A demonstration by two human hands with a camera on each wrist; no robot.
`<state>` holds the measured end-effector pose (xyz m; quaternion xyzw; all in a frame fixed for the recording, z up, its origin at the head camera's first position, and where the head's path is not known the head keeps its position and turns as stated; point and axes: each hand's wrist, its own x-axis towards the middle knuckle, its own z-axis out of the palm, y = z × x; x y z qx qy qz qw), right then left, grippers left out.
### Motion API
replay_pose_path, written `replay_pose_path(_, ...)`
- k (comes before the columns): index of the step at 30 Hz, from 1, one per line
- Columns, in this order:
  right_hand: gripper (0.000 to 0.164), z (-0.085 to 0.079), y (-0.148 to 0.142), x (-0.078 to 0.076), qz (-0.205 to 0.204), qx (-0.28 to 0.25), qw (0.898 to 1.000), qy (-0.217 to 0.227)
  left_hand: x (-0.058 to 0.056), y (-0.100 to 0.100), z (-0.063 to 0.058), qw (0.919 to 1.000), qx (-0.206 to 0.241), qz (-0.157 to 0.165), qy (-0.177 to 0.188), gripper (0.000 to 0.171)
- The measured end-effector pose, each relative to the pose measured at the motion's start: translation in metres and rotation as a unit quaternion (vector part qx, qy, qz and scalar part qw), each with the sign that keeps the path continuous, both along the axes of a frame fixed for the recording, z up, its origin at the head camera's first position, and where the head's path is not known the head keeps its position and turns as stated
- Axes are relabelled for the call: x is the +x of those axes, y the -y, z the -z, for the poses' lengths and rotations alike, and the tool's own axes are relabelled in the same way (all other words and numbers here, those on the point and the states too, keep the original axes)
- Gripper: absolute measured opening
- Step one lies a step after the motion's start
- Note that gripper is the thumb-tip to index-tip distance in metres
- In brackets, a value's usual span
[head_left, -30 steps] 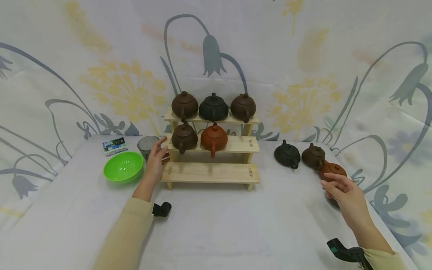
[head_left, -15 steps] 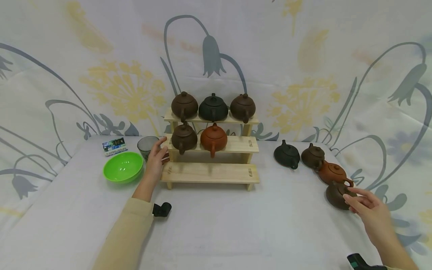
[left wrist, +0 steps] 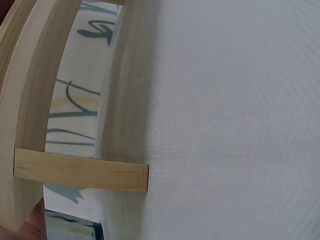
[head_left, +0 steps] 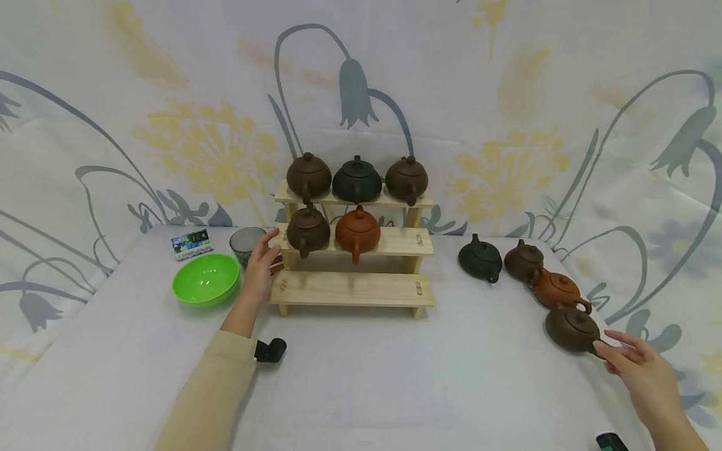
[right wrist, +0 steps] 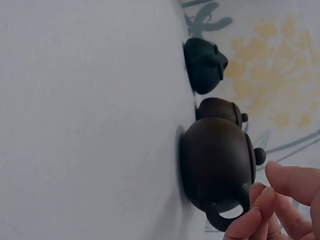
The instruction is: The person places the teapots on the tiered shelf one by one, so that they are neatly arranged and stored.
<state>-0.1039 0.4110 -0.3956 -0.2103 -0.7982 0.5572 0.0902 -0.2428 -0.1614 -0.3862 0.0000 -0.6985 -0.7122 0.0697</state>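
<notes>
One brown teapot (head_left: 571, 329) at the fingertips of the right hand (head_left: 642, 371)

The brown teapot stands upright at the right edge of the white-covered table (head_left: 361, 376), nearest of a row of four. Far and left of it come an orange teapot (head_left: 554, 289), a second dark pot (head_left: 523, 259) and a black teapot (head_left: 479, 259); the orange one is so close that I cannot tell whether the two touch.

Its handle (right wrist: 212, 216) faces near and right, and the right hand is there, fingers bent, tips at the loop. Whether they actually pinch it, I cannot tell. The left hand (head_left: 259, 272) is well apart, against the left end of a wooden stand (head_left: 350, 289), its visible fingers mostly straight, with a glass (head_left: 242, 244) just beside it.

To judge by its looks, the pot is unglazed clay: stiff, fairly solid for its size and brittle, so a knock against its neighbour could chip it. The matt surface should not be very slippery, but the round belly offers little to hook onto. The handle is the natural hold, though the weight would then hang to one side and want a firm grip. A palm round the belly would be steadier. The lid knob (right wrist: 260, 156) seems a poor place to lift from, since the lid may come away.
</notes>
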Motion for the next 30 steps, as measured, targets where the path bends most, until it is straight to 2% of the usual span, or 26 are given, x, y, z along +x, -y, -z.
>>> replay_pose_path(2,0.020,0.002,-0.004,-0.002,0.010,0.017,1.000,0.024,0.000,-0.001,0.000,1.0000,0.000,0.001,0.002,0.044)
replay_pose_path(5,0.012,0.004,-0.008,-0.004,0.017,0.037,0.998,0.055,0.000,-0.001,-0.001,1.0000,0.000,0.000,0.004,0.043)
replay_pose_path(7,0.008,0.007,-0.010,-0.005,0.017,0.042,0.997,0.061,0.000,-0.001,-0.001,1.0000,-0.002,-0.001,0.004,0.044)
replay_pose_path(8,0.017,0.007,-0.011,-0.006,0.018,0.050,0.996,0.068,0.000,-0.001,-0.001,1.0000,-0.003,0.000,0.004,0.044)
replay_pose_path(9,0.018,0.008,-0.012,-0.007,0.016,0.055,0.996,0.075,0.000,-0.001,-0.001,1.0000,-0.003,0.001,0.003,0.044)
replay_pose_path(11,0.012,0.009,-0.015,-0.008,0.010,0.056,0.995,0.082,0.000,0.000,-0.001,1.0000,-0.004,0.000,0.003,0.044)
replay_pose_path(12,0.022,0.010,-0.016,-0.009,0.003,0.062,0.995,0.082,0.000,0.000,-0.001,1.0000,-0.005,0.001,0.002,0.045)
replay_pose_path(13,0.025,0.010,-0.016,-0.009,-0.005,0.065,0.994,0.084,0.000,0.000,-0.001,1.0000,-0.004,0.001,0.002,0.045)
replay_pose_path(15,0.021,0.009,-0.017,-0.008,-0.028,0.073,0.993,0.088,0.000,0.001,-0.001,1.0000,-0.003,0.001,0.000,0.045)
replay_pose_path(18,0.035,0.009,-0.018,-0.007,-0.071,0.077,0.990,0.097,0.001,0.000,-0.002,1.0000,-0.003,0.001,-0.001,0.044)
replay_pose_path(21,0.024,0.009,-0.015,-0.005,-0.105,0.048,0.987,0.112,0.001,0.000,-0.002,1.0000,-0.003,-0.002,0.000,0.044)
replay_pose_path(25,0.012,0.013,-0.009,-0.005,-0.144,0.002,0.984,0.104,0.002,-0.002,-0.004,1.0000,-0.002,-0.002,0.002,0.044)
replay_pose_path(27,0.018,0.016,-0.004,-0.006,-0.158,0.002,0.983,0.091,0.002,-0.002,-0.004,1.0000,-0.001,-0.002,0.001,0.044)
replay_pose_path(30,0.039,0.019,0.005,-0.008,-0.160,0.021,0.984,0.074,0.003,-0.002,-0.004,1.0000,-0.001,-0.001,-0.001,0.044)
